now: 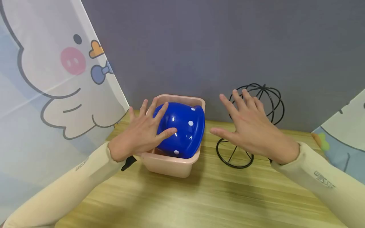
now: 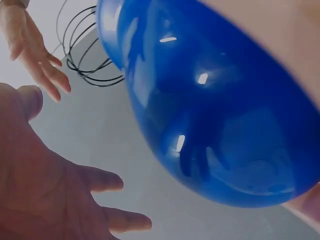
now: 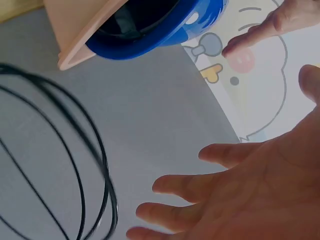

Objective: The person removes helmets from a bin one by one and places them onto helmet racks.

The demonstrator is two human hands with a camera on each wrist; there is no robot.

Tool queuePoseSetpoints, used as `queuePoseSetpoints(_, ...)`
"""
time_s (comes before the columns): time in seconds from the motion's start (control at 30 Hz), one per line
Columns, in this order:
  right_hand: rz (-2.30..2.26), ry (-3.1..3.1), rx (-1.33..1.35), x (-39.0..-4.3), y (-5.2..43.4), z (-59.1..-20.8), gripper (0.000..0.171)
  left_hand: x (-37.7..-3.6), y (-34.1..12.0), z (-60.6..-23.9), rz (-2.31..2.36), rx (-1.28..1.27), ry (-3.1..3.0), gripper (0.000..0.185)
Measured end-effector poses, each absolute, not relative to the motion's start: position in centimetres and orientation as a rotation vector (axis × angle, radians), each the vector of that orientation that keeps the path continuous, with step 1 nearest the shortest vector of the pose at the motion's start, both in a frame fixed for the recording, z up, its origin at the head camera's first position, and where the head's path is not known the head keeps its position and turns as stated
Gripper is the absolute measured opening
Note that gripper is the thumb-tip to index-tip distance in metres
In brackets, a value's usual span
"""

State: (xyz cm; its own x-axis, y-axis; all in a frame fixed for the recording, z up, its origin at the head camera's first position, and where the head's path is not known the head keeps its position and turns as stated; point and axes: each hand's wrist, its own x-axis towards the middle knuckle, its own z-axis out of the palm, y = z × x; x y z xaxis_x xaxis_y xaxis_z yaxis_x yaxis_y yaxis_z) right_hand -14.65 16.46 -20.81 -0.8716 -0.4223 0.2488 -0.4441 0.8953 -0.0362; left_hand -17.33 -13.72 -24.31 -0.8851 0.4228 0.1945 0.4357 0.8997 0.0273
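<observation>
A glossy blue helmet [image 1: 183, 126] with white dots lies on its side in a pink plastic bin [image 1: 171, 167], its opening turned right. In the right wrist view, the dark inside of the helmet [image 3: 135, 52] shows past its rim. My left hand [image 1: 142, 133] hovers over the bin's left side, fingers spread, covering part of the helmet from the head camera. To the right, my right hand [image 1: 251, 126] is held up with fingers apart, in front of a black wire stand [image 1: 264, 88] with a domed top and ring base. Neither hand holds anything.
The bin and stand are on a wood-grain table [image 1: 176, 202], against a grey panel [image 1: 205, 47]. White sheets with cartoon prints stand at both sides, a large one on the left [image 1: 42, 79] and a smaller one on the right [image 1: 348, 126].
</observation>
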Motion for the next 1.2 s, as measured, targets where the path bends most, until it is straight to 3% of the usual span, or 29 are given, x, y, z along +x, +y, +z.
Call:
queuePoseSetpoints(0.83,0.353,-2.999,1.093,-22.6,10.3,-22.7,0.102,-19.6,-17.0,-26.6,-0.067,-0.636,-3.027,0.118)
queuePoseSetpoints(1.2,0.449,-3.148,1.059,-25.1,9.4,-23.6,0.123,-21.4,-18.8,-27.9,-0.186,-0.655,-3.107,0.131)
